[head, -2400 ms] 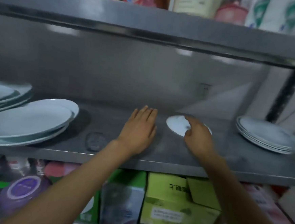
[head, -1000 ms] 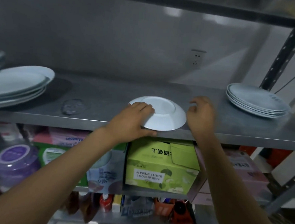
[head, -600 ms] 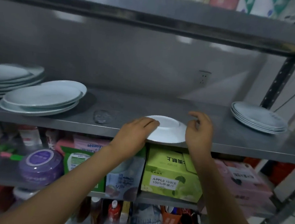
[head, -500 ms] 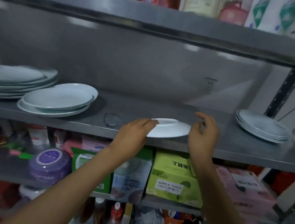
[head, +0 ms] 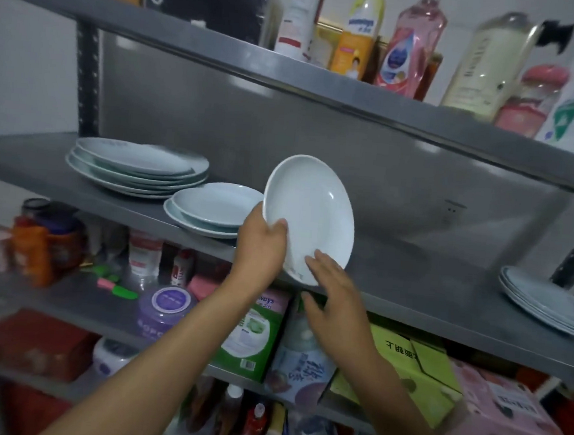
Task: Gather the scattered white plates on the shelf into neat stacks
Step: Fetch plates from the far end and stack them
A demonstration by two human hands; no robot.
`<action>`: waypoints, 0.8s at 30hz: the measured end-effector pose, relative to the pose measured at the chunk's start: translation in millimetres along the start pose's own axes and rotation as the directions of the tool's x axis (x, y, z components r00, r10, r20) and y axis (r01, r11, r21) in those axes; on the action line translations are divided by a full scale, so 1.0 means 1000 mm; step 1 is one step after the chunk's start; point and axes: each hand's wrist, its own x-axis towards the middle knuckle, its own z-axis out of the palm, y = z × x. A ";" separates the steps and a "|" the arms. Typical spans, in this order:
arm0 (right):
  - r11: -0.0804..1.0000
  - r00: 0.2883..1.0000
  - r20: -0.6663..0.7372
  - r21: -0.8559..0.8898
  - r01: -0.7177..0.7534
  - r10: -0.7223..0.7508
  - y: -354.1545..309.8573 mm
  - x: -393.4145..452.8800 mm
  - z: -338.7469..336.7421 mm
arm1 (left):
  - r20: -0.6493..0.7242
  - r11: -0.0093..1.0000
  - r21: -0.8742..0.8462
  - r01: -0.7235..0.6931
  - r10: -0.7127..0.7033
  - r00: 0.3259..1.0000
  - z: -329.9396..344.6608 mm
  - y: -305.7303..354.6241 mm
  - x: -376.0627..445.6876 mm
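Steel shelf [head: 411, 278] carried three plate groups: large stack [head: 135, 167] far left, small stack [head: 210, 211] beside it, another stack [head: 546, 303] far right. Left hand [head: 262, 246] gripped a tilted white plate [head: 313, 212] above the shelf edge. Right hand [head: 335, 289] was open, fingertips at the plate's lower rim.

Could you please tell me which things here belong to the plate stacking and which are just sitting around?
Part of the job:
held plate
left hand
right hand
small stack
big stack
right stack

Just lying about:
bottles
green box
purple tub
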 end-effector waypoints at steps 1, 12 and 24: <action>0.998 0.998 -0.027 -0.035 0.052 -0.053 -0.004 0.003 0.003 | -0.014 0.999 -0.028 0.031 -0.032 0.999 -0.007 0.002 0.002; 0.859 0.900 -0.136 -0.385 0.337 -0.414 -0.023 0.086 0.013 | 0.082 0.982 -0.059 0.180 -0.175 0.981 -0.078 -0.011 0.033; 0.731 0.920 0.310 -0.567 0.380 -0.238 -0.020 0.177 0.058 | 0.178 0.494 0.839 -0.227 0.145 0.973 -0.125 -0.056 0.066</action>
